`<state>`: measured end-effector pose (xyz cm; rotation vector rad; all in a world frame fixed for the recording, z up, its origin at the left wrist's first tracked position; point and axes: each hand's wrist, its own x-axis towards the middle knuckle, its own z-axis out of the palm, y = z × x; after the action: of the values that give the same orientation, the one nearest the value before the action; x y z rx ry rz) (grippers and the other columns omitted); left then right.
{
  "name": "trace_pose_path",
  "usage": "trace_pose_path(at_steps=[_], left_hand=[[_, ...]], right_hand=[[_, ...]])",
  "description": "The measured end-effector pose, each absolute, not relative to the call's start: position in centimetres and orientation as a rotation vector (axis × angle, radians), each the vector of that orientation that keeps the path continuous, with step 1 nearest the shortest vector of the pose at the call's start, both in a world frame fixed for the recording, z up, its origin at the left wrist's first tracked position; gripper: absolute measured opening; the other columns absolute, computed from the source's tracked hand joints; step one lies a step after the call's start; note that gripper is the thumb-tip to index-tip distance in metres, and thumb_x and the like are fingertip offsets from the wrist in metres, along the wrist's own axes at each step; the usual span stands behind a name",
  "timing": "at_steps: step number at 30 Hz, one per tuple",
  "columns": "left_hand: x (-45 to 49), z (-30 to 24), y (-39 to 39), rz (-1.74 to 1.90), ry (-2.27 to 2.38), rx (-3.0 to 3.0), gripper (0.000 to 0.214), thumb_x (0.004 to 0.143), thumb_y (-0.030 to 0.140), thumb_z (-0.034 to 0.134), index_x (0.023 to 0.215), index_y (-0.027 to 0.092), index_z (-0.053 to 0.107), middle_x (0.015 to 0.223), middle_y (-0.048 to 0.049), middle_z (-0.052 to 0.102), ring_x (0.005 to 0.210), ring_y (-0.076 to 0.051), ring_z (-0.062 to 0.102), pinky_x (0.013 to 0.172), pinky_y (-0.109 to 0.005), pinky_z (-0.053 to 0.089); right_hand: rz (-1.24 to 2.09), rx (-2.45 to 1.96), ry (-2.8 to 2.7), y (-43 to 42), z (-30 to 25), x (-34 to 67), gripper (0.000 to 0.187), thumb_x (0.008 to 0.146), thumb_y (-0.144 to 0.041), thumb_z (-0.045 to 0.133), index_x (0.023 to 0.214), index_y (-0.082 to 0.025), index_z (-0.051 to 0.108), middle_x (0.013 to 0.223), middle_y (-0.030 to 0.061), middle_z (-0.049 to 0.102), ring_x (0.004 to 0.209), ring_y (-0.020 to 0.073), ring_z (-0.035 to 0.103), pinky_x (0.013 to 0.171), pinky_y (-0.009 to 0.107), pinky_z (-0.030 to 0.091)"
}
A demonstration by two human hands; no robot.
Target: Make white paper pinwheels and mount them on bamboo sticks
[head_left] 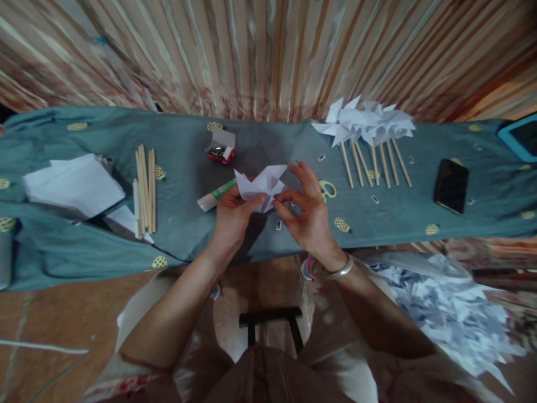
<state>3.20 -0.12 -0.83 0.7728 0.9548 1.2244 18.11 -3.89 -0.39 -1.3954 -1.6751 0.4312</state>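
A white paper pinwheel [264,182] is held up over the middle of the cloth-covered table. My left hand [232,215] grips it from the left, with the thumb on its front near the centre. At its lower right, the thumb and a finger of my right hand [308,210] pinch the paper's edge, while other fingers stay raised. Partly behind my left hand lies a white and green glue tube [216,196]. Green-handled scissors [328,190] show beside my right hand, their blades hidden. Beyond the pinwheel stands an opened small box [220,148] holding little metallic pieces.
Finished pinwheels on sticks [369,123] lie at the back right, near a phone [451,186]. Left are wooden sticks [145,190] and stacked paper [75,184]. A blue-edged device [520,140] sits far right. Below the table, a bag [448,313] bulges with folded paper.
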Motion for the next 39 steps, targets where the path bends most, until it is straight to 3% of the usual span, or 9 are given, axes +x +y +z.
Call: trace_pose_path(at_steps=[4,12,23,30,39], left_hand=[[3.1,-0.8,-0.2,1.235,0.933,0.795,0.030,0.057,0.021,0.087,0.084,0.020,0.074,0.079,0.0019,0.073,0.072,-0.014,0.066,0.072,-0.027,0.051],[3.0,-1.0,-0.1,1.239,0.920,0.835,0.024,0.057,0.017,0.085,0.080,0.019,0.076,0.076,0.0012,0.074,0.068,-0.013,0.064,0.071,-0.026,0.051],[3.1,-1.0,-0.1,1.264,0.925,0.836,0.025,0.056,0.014,0.084,0.080,0.018,0.076,0.077,0.0015,0.075,0.069,-0.012,0.064,0.072,-0.025,0.051],[3.1,-0.9,-0.2,1.260,0.965,0.835,0.027,0.056,0.015,0.085,0.081,0.018,0.075,0.080,0.0009,0.076,0.071,-0.014,0.066,0.074,-0.027,0.053],[3.2,-0.7,-0.1,1.261,1.001,0.841,0.023,0.056,0.016,0.083,0.077,0.019,0.073,0.078,0.0016,0.075,0.070,-0.014,0.065,0.073,-0.027,0.052]], right_hand=[[0.488,-1.392,-1.642,-3.8,-0.6,17.9,0.005,0.084,-0.027,0.073,0.082,-0.027,0.068,0.152,0.0003,0.050,0.153,0.0307,0.025,0.129,0.053,0.018],[0.298,-1.383,-1.637,-3.4,-1.4,17.6,0.008,0.085,-0.024,0.069,0.077,-0.024,0.067,0.143,0.0037,0.057,0.148,0.0290,0.037,0.123,0.057,0.031],[0.382,-1.378,-1.677,-3.4,-1.7,17.7,0.006,0.088,-0.024,0.066,0.082,-0.024,0.068,0.149,0.0029,0.050,0.151,0.0293,0.030,0.126,0.056,0.023],[0.286,-1.409,-1.670,-3.5,-1.5,17.3,0.008,0.088,-0.025,0.066,0.080,-0.024,0.067,0.145,0.0037,0.054,0.148,0.0287,0.036,0.124,0.055,0.029],[0.314,-1.401,-1.644,-3.3,-1.6,17.2,0.008,0.087,-0.023,0.066,0.079,-0.024,0.068,0.144,0.0032,0.056,0.147,0.0304,0.038,0.124,0.059,0.027]])
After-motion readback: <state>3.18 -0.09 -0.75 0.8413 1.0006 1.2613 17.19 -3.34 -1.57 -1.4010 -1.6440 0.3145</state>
